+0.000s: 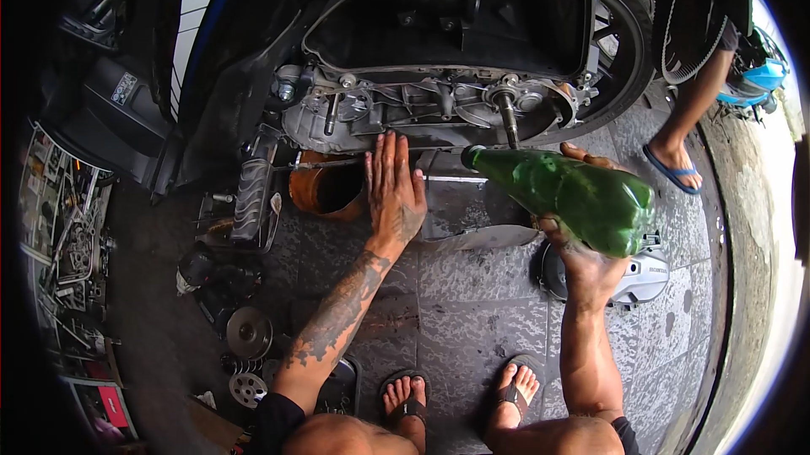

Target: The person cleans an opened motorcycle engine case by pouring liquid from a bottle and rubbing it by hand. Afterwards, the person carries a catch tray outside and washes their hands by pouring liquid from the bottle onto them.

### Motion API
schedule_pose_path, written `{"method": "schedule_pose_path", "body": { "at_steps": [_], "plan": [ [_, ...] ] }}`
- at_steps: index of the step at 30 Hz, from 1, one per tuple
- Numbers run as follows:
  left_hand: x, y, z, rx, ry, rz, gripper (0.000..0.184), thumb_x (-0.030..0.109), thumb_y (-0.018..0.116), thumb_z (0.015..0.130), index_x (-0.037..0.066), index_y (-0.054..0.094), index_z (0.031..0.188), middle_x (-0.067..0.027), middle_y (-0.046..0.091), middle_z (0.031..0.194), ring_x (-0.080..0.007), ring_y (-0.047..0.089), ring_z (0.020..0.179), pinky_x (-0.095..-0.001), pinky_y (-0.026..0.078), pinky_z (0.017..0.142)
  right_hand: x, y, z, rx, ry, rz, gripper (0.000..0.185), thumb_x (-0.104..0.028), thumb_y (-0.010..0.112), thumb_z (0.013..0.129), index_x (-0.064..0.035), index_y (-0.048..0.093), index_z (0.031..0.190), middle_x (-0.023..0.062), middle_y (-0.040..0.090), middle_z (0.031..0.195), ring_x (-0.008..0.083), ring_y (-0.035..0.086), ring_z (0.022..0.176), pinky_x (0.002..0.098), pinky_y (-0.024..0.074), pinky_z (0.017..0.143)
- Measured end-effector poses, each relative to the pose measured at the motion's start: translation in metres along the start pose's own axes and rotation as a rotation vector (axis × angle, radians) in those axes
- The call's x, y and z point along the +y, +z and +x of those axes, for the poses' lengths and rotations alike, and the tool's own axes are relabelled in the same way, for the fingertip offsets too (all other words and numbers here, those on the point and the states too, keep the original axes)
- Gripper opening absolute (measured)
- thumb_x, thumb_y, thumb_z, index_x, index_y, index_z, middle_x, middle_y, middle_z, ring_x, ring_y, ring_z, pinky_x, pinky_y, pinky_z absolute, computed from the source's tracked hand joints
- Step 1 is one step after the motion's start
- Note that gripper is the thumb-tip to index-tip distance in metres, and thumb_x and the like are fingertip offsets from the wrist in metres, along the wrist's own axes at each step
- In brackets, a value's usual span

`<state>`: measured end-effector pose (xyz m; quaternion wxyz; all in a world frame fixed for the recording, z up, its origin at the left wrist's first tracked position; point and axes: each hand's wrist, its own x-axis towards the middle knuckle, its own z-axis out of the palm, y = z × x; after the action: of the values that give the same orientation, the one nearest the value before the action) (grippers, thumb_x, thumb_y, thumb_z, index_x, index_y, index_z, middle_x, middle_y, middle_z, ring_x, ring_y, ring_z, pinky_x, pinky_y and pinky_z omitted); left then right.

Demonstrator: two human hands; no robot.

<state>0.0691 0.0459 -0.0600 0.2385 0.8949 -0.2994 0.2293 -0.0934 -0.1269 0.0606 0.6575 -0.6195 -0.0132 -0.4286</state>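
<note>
My right hand is wrapped round a green plastic bottle, which lies tilted with its neck to the left. The bottle's mouth is near the lower edge of a scooter's uncovered engine case, where two shafts stick out. Flat and with fingers stretched, my left hand is at the bottom edge of that case; whether it presses on the metal I cannot tell. A rusty orange can stands just left of my left hand. Between my hands, below the case, sits a bent metal sheet or pan.
A grey engine cover lies on the tiles behind my right wrist. Round metal parts and a dark power tool lie on the left, near a tool-filled tray. Another person's sandalled foot stands at right, beside the rear wheel.
</note>
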Motion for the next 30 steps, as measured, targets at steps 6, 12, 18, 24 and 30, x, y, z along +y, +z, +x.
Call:
{"method": "schedule_pose_path", "body": {
  "at_steps": [6,12,18,24,30],
  "plan": [
    [-0.028,-0.003,-0.005,0.006,-0.087,0.119,0.056,0.018,0.049,0.094,0.0,0.032,0.144,-0.0163,0.029,0.151,-0.0306,0.022,0.143,-0.0471,0.014,0.117,0.018,0.026,0.01,-0.121,-0.049,-0.178,0.056,-0.006,0.08,0.073,0.0021,0.052,0.121,0.0185,0.063,0.118,0.0266,0.06,0.111,0.0393,0.0464,0.099],
    [-0.041,-0.005,-0.006,0.03,-0.064,0.129,0.056,0.018,0.05,0.093,-0.002,0.034,0.142,-0.019,0.03,0.15,-0.0334,0.023,0.142,-0.0491,0.015,0.117,0.03,0.025,0.001,0.07,-0.004,-0.127,0.045,-0.002,0.083,0.07,0.0034,0.062,0.109,0.0107,0.07,0.102,0.0166,0.067,0.091,0.0302,0.0534,0.084],
    [-0.046,0.003,-0.001,0.058,0.002,0.141,0.056,0.019,0.051,0.093,-0.002,0.034,0.142,-0.0188,0.03,0.15,-0.034,0.024,0.142,-0.0489,0.015,0.117,0.042,0.022,-0.005,0.127,-0.015,-0.164,0.038,-0.005,0.077,0.076,0.0028,0.063,0.11,0.0096,0.068,0.103,0.0172,0.064,0.092,0.0309,0.0482,0.089],
    [-0.052,0.006,0.015,0.087,0.007,0.167,0.056,0.017,0.053,0.091,-0.001,0.035,0.141,-0.0197,0.031,0.149,-0.034,0.025,0.141,-0.0491,0.018,0.116,0.039,0.031,0.02,0.069,-0.192,-0.308,0.034,-0.004,0.079,0.074,0.0013,0.066,0.105,0.008,0.069,0.099,0.0154,0.065,0.089,0.0291,0.0484,0.087],
    [-0.054,0.0,0.025,0.177,0.058,0.151,0.049,0.016,0.054,0.089,0.002,0.043,0.135,-0.0196,0.037,0.14,-0.0371,0.035,0.131,-0.0511,0.025,0.111,0.028,0.045,0.019,0.066,-0.144,-0.275,0.034,-0.004,0.08,0.074,0.0013,0.066,0.105,0.008,0.069,0.099,0.0154,0.065,0.089,0.029,0.0486,0.087]
  ]
}}
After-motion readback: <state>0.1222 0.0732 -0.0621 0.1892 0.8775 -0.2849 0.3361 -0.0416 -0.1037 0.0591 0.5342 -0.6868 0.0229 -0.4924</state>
